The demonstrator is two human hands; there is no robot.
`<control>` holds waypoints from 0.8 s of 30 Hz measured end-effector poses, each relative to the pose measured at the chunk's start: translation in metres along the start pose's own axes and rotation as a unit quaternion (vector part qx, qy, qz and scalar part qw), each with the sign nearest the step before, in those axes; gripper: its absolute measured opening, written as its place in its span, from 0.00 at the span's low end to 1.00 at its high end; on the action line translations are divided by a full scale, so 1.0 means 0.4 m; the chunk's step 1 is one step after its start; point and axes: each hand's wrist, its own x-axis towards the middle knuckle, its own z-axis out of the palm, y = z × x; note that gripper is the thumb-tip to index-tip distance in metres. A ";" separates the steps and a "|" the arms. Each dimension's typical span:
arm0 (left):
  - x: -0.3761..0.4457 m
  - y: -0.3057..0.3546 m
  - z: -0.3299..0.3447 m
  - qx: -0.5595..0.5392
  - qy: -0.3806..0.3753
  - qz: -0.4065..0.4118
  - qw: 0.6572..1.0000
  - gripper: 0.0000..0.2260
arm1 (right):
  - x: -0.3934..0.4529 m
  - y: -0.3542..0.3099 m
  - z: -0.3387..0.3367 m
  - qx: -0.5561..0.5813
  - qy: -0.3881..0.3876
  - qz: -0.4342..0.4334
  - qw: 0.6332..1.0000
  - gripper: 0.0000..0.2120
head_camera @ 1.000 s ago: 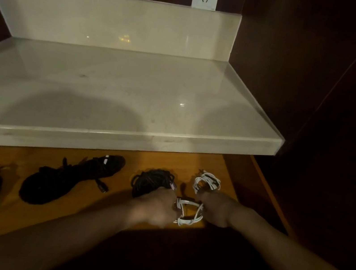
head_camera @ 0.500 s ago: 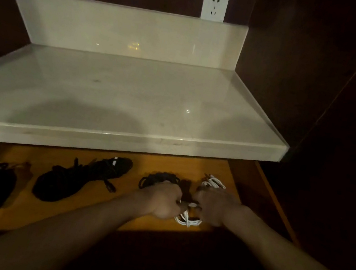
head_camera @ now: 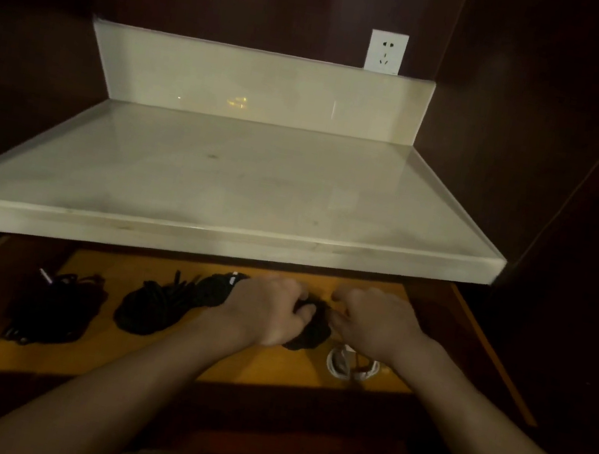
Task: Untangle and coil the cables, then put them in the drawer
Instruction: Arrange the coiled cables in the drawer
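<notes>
No writing or brand can be read anywhere, not even on the white socket (head_camera: 386, 52) on the dark wall above the pale stone counter (head_camera: 242, 181). Under the counter's front edge the wooden drawer (head_camera: 266, 370) stands open, and both bare forearms reach into it from below. Along the drawer floor, farthest left of the counter's span, lies a black coil (head_camera: 52, 306) with a pale plug tip; right of it lies a longer black bundle (head_camera: 166, 303) with a white tag. Right again, the left hand (head_camera: 268, 310) lies knuckles up, its fingers and thumb curled around a third black coil (head_camera: 308, 331). The right hand (head_camera: 372, 324) sits just beside it, fingers bent down at the coil's right edge; whether they pinch anything I cannot tell. A small white coil (head_camera: 346, 365) lies under the right wrist, near the drawer's front.
</notes>
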 end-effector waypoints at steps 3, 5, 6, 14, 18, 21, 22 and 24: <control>-0.063 -0.013 -0.011 0.020 0.034 -0.007 0.999 0.13 | -0.031 -0.051 0.000 0.014 0.029 -0.013 0.999 0.15; -0.103 -0.018 -0.016 0.032 0.051 -0.014 0.998 0.14 | -0.052 -0.082 0.002 0.018 0.038 -0.015 0.999 0.14; -0.124 -0.022 -0.019 0.033 0.056 -0.018 0.998 0.14 | -0.065 -0.098 0.002 0.021 0.041 -0.015 0.999 0.14; -0.252 -0.037 -0.010 0.048 0.081 -0.048 0.994 0.15 | -0.177 -0.205 -0.002 0.027 0.105 -0.050 0.993 0.14; -0.309 -0.023 0.004 0.073 0.097 -0.049 0.991 0.16 | -0.231 -0.236 0.021 0.019 0.144 -0.072 0.987 0.15; -0.351 0.003 0.002 0.106 0.127 -0.051 0.985 0.17 | -0.270 -0.246 0.028 0.011 0.179 -0.089 0.980 0.17; -0.363 0.012 0.000 0.123 0.147 -0.055 0.980 0.18 | -0.283 -0.247 0.028 0.012 0.187 -0.099 0.977 0.16; -0.383 0.025 0.000 0.128 0.173 -0.067 0.974 0.17 | -0.309 -0.247 0.035 0.013 0.183 -0.120 0.976 0.15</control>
